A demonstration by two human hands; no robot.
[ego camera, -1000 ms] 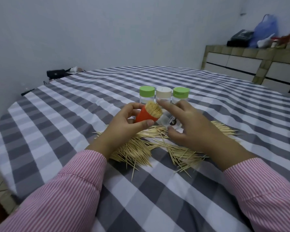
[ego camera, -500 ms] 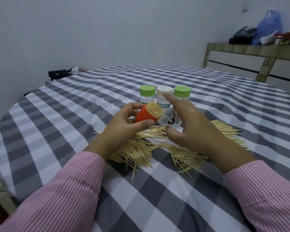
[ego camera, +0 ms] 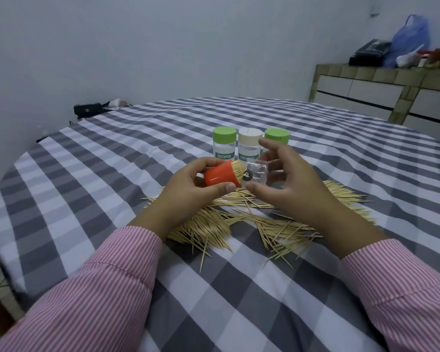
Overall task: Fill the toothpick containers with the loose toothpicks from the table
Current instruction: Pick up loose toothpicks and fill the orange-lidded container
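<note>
My left hand (ego camera: 188,189) grips an orange cap (ego camera: 217,176) packed with a bundle of toothpicks (ego camera: 238,170), tilted toward the right. My right hand (ego camera: 287,181) pinches a clear plastic container body (ego camera: 257,172) with a black round label, its mouth right against the toothpick ends. Loose toothpicks (ego camera: 239,219) lie in a wide heap on the checked tablecloth under both hands. Behind them stand three capped containers: one with a green lid (ego camera: 224,134), one with a cream lid (ego camera: 250,135), and another green-lidded one (ego camera: 277,135) partly hidden by my right fingers.
The round table (ego camera: 112,153) wears a grey and white checked cloth. A black bag (ego camera: 87,109) lies past the table's far left edge. A tiled counter (ego camera: 381,90) with bags on top stands at the back right.
My right hand lifted the clear container body and turned it so its mouth meets the toothpick bundle. The left hand with the orange cap stayed nearly still.
</note>
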